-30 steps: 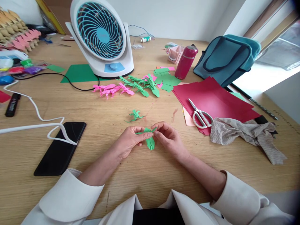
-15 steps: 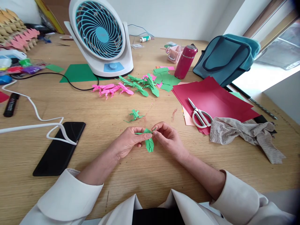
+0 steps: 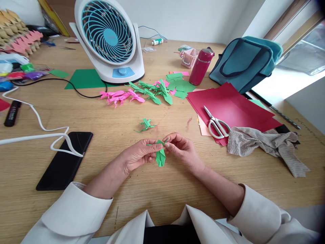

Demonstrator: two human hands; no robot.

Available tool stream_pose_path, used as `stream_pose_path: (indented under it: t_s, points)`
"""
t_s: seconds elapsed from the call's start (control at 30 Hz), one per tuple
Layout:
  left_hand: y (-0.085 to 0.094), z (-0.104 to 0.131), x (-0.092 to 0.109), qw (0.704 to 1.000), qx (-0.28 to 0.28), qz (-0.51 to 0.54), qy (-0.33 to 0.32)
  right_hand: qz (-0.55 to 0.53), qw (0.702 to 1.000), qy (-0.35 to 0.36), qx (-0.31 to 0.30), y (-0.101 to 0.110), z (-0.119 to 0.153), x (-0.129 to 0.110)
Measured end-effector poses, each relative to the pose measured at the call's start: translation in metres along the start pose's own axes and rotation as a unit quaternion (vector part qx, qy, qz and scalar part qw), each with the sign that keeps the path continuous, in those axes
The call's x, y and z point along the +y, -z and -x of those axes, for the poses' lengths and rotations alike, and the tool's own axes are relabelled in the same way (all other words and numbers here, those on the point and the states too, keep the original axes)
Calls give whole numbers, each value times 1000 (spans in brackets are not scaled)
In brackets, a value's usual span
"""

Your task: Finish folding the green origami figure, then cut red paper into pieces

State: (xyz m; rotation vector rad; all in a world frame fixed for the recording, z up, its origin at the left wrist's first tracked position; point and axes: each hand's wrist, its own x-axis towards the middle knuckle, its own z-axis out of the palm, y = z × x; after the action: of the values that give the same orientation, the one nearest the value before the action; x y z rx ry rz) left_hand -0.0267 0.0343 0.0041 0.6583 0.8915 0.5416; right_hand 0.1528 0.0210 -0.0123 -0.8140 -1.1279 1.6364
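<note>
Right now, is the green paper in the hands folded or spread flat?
Folded. The green paper, held by the left hand and right hand, shows creases, a narrow body and thin side strips.

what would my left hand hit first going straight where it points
Beyond the green folded paper in its grip, the left hand would probably meet the right hand; depth is unclear.

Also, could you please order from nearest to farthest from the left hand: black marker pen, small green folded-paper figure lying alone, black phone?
1. Small green folded-paper figure, just beyond the left hand.
2. Black phone, to the hand's left.
3. Black marker pen, far left, beyond the phone.
</note>
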Motion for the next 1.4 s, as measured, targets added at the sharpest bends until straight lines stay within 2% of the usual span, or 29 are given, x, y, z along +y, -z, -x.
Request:
stream_pose_path:
  t_s: [0.13, 0.27, 0.4, 0.5, 0.73, 0.93, 1.23, 1.4]
  points:
    - [0, 0, -1, 999, 6, -39, -19, 9, 1000, -2, -5, 0, 0, 0]
    - [-3, 0, -3, 993, 50, -94, -56, 39, 999, 3, -10, 0, 1, -2]
    - [-7, 0, -5, 969, 114, -171, -134, 59, 998, -7, 2, 1, 1, -2]
    - [-8, 0, -5, 957, 132, -207, -155, 67, 998, -10, -1, 2, 1, -1]
    - [-5, -2, -6, 958, 122, -218, -142, 117, 991, 58, -17, 3, 1, 2]
    - [-6, 0, -4, 967, 107, -194, -129, 183, 981, 63, -12, 5, 2, 1]
    - [-4, 0, -4, 967, 87, -194, -139, 163, 985, 56, -14, 6, 1, 0]
    - [3, 8, 8, 973, 39, -194, -116, 282, 954, 101, -9, 8, 3, -5]
